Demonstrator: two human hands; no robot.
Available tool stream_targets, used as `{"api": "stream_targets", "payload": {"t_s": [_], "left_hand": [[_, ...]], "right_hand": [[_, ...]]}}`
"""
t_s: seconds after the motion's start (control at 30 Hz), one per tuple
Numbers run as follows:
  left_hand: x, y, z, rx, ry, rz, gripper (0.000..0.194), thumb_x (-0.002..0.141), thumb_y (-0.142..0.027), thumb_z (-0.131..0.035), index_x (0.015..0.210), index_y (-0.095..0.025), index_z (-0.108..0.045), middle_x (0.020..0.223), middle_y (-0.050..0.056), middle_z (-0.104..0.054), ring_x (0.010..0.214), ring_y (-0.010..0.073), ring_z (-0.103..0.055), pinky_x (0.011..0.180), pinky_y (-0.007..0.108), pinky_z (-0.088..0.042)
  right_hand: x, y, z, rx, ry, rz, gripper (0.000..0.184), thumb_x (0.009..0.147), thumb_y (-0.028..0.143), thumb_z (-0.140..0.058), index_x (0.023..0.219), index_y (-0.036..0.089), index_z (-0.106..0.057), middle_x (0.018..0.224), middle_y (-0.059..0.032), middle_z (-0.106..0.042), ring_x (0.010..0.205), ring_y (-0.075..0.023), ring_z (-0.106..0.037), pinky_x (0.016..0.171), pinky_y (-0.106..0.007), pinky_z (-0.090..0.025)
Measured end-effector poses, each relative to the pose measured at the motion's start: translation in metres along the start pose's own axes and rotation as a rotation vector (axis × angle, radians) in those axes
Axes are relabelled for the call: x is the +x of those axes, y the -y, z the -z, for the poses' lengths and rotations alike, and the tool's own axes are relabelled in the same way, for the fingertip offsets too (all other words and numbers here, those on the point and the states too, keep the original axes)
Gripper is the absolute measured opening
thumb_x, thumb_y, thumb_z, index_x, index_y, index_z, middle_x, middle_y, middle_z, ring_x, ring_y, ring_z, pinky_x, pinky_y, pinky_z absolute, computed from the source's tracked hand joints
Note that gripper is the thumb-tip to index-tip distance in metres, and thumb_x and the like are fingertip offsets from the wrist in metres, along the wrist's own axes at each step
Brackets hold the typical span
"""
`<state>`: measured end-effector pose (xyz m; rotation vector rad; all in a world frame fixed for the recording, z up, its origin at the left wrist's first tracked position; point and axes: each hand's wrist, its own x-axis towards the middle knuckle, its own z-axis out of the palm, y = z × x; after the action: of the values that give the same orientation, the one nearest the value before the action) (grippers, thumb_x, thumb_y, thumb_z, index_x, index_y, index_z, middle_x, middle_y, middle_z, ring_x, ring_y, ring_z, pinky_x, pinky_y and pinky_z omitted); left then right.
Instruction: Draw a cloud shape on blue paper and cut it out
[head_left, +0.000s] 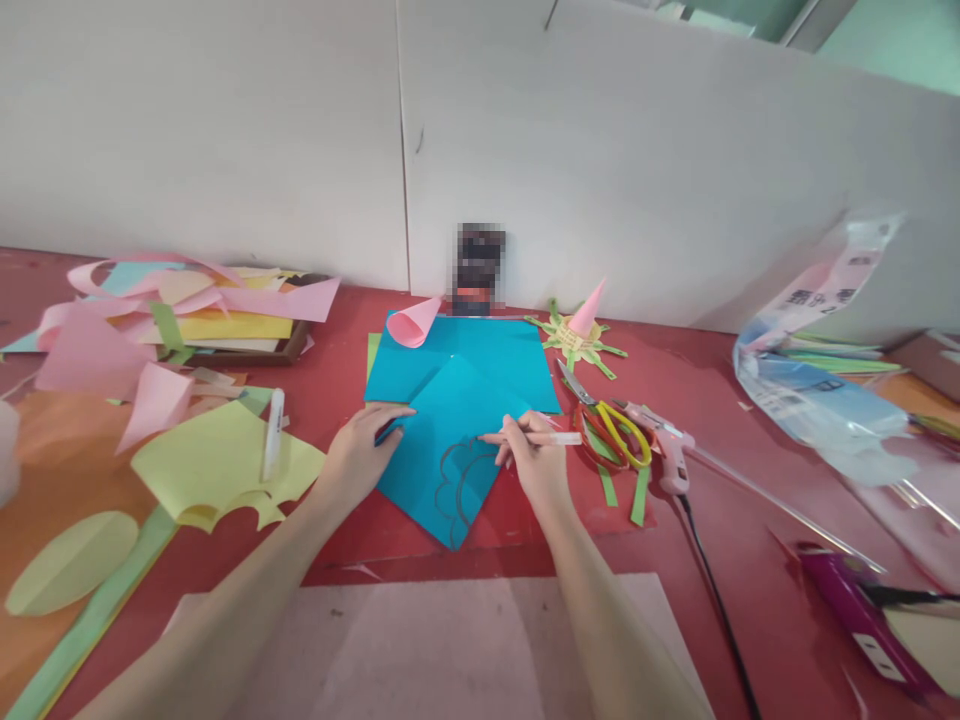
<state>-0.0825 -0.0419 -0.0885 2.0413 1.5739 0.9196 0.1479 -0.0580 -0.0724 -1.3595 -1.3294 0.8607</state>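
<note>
A blue paper sheet (435,435) lies turned like a diamond, with a scalloped, curved outline drawn on its lower part. My left hand (364,448) rests on its left corner, thumb and forefinger apart, steadying it flat-handed. In my right hand (534,458) is a pencil (562,438), its tip on the sheet near the top of the drawn line. Behind, partly covered, lies another blue sheet (412,365), with a pink paper cone (411,326) on its upper left edge. Right of it sits a paper flower (571,338) with a pink cone at its centre.
Scissors (622,435) lie over green strips, beside a pink glue gun (673,455) with its cord. Farther right are a plastic bag (825,390) and a purple power strip (862,625). At left: a yellow cutout (214,460), a white marker (273,435) and piled paper scraps (97,350).
</note>
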Motion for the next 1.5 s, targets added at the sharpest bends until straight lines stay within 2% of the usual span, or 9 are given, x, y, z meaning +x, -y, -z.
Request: {"api": "stream_targets", "payload": {"t_s": [0.2, 0.4, 0.53, 0.67, 1.0, 1.2, 1.4, 1.5], "left_hand": [[-0.0001, 0.0022, -0.0009, -0.002, 0.003, 0.001, 0.027, 0.083, -0.027, -0.045, 0.104, -0.026, -0.062, 0.113, 0.003, -0.062, 0.105, 0.0209, -0.056, 0.093, 0.038, -0.044], [-0.0002, 0.0001, -0.0006, 0.002, 0.009, 0.011, 0.027, 0.083, -0.025, -0.045, 0.104, -0.026, -0.061, 0.112, 0.003, -0.062, 0.106, 0.0204, -0.055, 0.093, 0.038, -0.043], [-0.0003, 0.0002, -0.0005, 0.006, 0.004, 0.013, 0.027, 0.083, -0.026, -0.045, 0.104, -0.026, -0.062, 0.112, 0.003, -0.063, 0.105, 0.0209, -0.056, 0.091, 0.037, -0.045], [0.0000, 0.0007, -0.0004, 0.011, -0.001, 0.008, 0.026, 0.082, -0.025, -0.047, 0.103, -0.027, -0.062, 0.111, 0.002, -0.063, 0.104, 0.0203, -0.057, 0.091, 0.036, -0.045], [0.0000, -0.0010, -0.0006, 0.003, 0.009, 0.020, 0.026, 0.083, -0.025, -0.046, 0.103, -0.026, -0.062, 0.112, 0.002, -0.062, 0.105, 0.0199, -0.056, 0.093, 0.036, -0.044], [-0.0001, 0.0001, -0.0011, 0.008, -0.004, 0.005, 0.026, 0.082, -0.026, -0.046, 0.102, -0.026, -0.063, 0.111, 0.002, -0.063, 0.105, 0.0203, -0.056, 0.092, 0.036, -0.044], [-0.0005, -0.0009, -0.0003, 0.016, -0.004, 0.016, 0.026, 0.083, -0.026, -0.046, 0.104, -0.026, -0.062, 0.112, 0.002, -0.062, 0.105, 0.0200, -0.056, 0.093, 0.036, -0.044], [-0.0007, -0.0015, 0.0001, 0.013, -0.001, 0.015, 0.026, 0.083, -0.026, -0.046, 0.103, -0.026, -0.062, 0.112, 0.002, -0.062, 0.104, 0.0201, -0.056, 0.092, 0.036, -0.044]], "right_hand": [[-0.0005, 0.0023, -0.0004, -0.002, 0.016, -0.005, 0.035, 0.082, 0.046, -0.051, 0.058, 0.024, -0.038, 0.039, 0.0044, -0.053, 0.057, -0.0197, -0.067, 0.057, -0.027, -0.047], [-0.0008, 0.0019, -0.0003, 0.024, -0.006, -0.002, 0.033, 0.083, 0.042, -0.051, 0.058, 0.023, -0.039, 0.039, 0.0051, -0.053, 0.055, -0.0183, -0.066, 0.057, -0.026, -0.047], [-0.0014, 0.0026, 0.0000, 0.041, 0.088, -0.005, 0.032, 0.083, 0.038, -0.051, 0.058, 0.023, -0.040, 0.039, 0.0051, -0.053, 0.059, -0.0194, -0.068, 0.057, -0.026, -0.046], [-0.0022, 0.0026, -0.0001, 0.050, 0.111, -0.010, 0.031, 0.084, 0.035, -0.051, 0.059, 0.022, -0.040, 0.038, 0.0056, -0.052, 0.063, -0.0200, -0.069, 0.060, -0.027, -0.047], [-0.0004, -0.0003, -0.0009, 0.009, -0.009, 0.009, 0.033, 0.083, 0.040, -0.051, 0.057, 0.022, -0.041, 0.040, 0.0040, -0.054, 0.054, -0.0174, -0.065, 0.052, -0.024, -0.045], [-0.0013, 0.0005, -0.0010, 0.039, 0.042, -0.004, 0.033, 0.083, 0.040, -0.052, 0.058, 0.022, -0.040, 0.040, 0.0039, -0.054, 0.057, -0.0189, -0.067, 0.051, -0.024, -0.045], [-0.0010, 0.0033, -0.0020, 0.009, -0.094, 0.015, 0.034, 0.082, 0.040, -0.051, 0.057, 0.023, -0.037, 0.038, 0.0050, -0.053, 0.051, -0.0170, -0.064, 0.058, -0.027, -0.049], [-0.0006, 0.0029, -0.0018, 0.015, -0.081, 0.020, 0.034, 0.082, 0.041, -0.052, 0.057, 0.023, -0.038, 0.039, 0.0046, -0.053, 0.050, -0.0169, -0.063, 0.056, -0.026, -0.048]]}}
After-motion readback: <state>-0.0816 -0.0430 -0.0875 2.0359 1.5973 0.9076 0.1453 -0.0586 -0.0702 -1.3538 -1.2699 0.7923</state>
